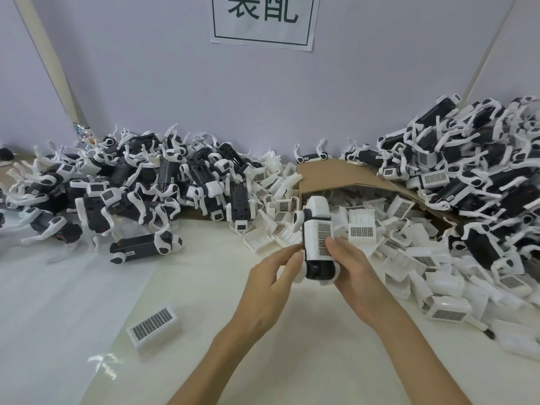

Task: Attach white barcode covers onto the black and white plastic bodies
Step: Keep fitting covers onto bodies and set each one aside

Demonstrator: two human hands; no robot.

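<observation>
Above the table's middle I hold a black and white plastic body (317, 260) upright, with a white barcode cover (319, 236) lying on its upper face. My right hand (352, 274) grips the body from the right, thumb on the barcode. My left hand (270, 283) touches the cover's left edge with its fingertips. One loose white cover (153, 327) lies barcode-up on the table at the lower left. One body (144, 247) lies alone in front of the left pile.
A pile of black and white bodies (131, 182) fills the back left, another (473, 171) the back right. Loose white covers (423, 264) spill from a torn cardboard box (330, 169). A paper sign (263, 20) hangs on the wall.
</observation>
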